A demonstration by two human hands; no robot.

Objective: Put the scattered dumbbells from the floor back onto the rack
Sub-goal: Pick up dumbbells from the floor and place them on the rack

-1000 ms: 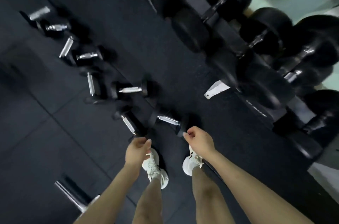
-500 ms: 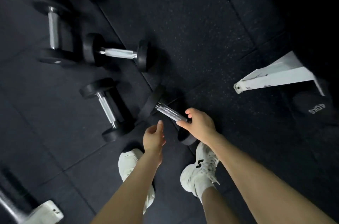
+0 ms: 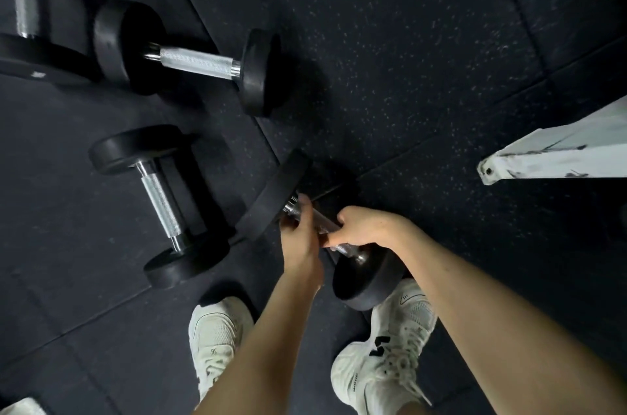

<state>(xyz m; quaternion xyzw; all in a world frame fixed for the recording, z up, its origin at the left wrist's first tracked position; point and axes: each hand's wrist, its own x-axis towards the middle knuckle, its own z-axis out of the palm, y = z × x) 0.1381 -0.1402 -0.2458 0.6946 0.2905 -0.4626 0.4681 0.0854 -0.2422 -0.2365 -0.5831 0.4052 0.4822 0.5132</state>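
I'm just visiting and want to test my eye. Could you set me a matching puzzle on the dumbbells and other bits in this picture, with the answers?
Things:
1. Dumbbell by the feet
2. Dumbbell left of the hands
3. Dumbbell further up the floor
4. White metal foot

States:
A. At the right edge, on the floor
B. Handle gripped by left hand and right hand
C. Untouched, handle running up and down the picture
D. Untouched, handle running mostly across the picture

Pairs: 1-B, 2-C, 3-D, 4-A

Head camera, steep downward view, close over hands (image 3: 325,234) and floor (image 3: 407,58)
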